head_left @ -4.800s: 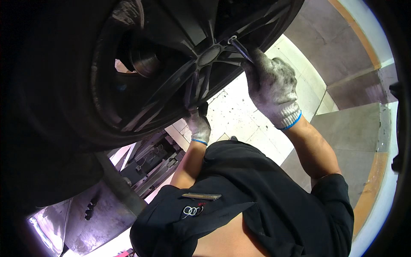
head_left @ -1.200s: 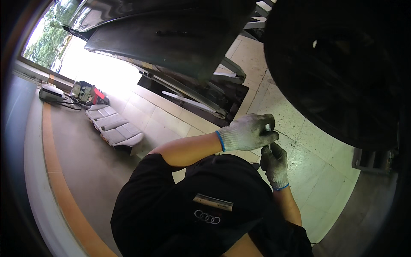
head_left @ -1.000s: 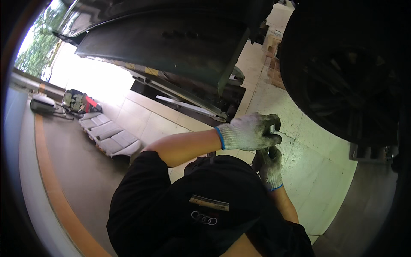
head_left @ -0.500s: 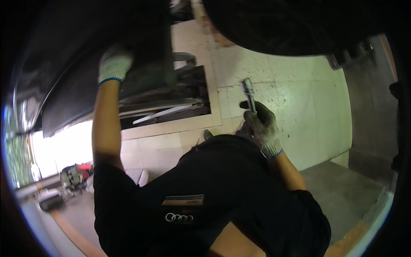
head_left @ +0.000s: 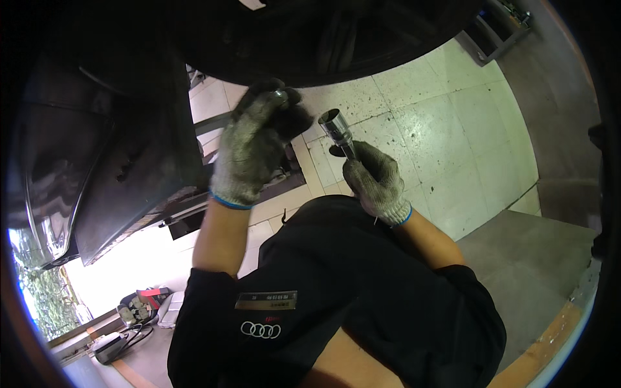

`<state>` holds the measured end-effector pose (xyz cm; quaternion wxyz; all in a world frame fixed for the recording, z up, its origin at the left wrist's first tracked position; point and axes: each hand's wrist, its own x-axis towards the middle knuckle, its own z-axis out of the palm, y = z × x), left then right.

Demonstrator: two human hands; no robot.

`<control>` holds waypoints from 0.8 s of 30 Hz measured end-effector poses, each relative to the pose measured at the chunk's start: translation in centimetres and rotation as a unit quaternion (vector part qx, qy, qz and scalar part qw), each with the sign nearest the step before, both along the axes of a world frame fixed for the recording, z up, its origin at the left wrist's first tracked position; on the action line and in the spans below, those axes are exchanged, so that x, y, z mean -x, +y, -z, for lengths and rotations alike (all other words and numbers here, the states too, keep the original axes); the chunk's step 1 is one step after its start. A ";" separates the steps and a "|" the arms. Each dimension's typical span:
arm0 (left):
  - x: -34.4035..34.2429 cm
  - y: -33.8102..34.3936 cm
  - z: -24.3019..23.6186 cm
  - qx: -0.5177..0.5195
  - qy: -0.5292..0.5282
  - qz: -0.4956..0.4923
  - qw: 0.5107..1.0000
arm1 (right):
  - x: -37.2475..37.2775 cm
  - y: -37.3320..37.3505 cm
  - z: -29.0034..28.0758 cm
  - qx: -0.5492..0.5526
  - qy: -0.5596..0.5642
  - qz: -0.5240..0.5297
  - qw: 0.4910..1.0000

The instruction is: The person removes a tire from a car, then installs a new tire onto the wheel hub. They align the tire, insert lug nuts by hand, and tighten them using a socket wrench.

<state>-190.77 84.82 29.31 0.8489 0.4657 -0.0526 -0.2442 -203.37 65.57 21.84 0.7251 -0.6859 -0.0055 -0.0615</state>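
Observation:
My right hand (head_left: pixel 375 181), in a grimy knitted glove with a blue cuff, grips a tool with a chrome socket (head_left: pixel 334 125) on its upper end, tilted toward the left. Just left of the socket, my gloved left hand (head_left: pixel 252 139) is raised with curled fingers around a small shiny piece (head_left: pixel 279 95); its shape is unclear, as the fingertips are dark and blurred. Above both hands hangs a dark spoked wheel (head_left: pixel 359 29) with its tyre, its details lost in shadow.
A dark vehicle panel (head_left: pixel 97 155) fills the left. Below it are metal lift parts over a floor recess (head_left: pixel 184 229). Pale tiles (head_left: pixel 453 149) lie beneath the wheel. A metal fixture (head_left: pixel 485 35) stands at upper right. A bag with red (head_left: pixel 139 304) and a corded machine (head_left: pixel 110 346) lie lower left.
Earlier both hands were at the wheel, later together lower down. Half a second ago my left hand was at the dark panel; it has come right, beside the socket. The view has turned.

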 end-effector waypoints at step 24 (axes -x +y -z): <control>-4.7 -12.9 3.1 -0.168 -0.214 0.113 0.955 | -2.9 -6.6 -2.2 0.245 0.043 0.187 0.950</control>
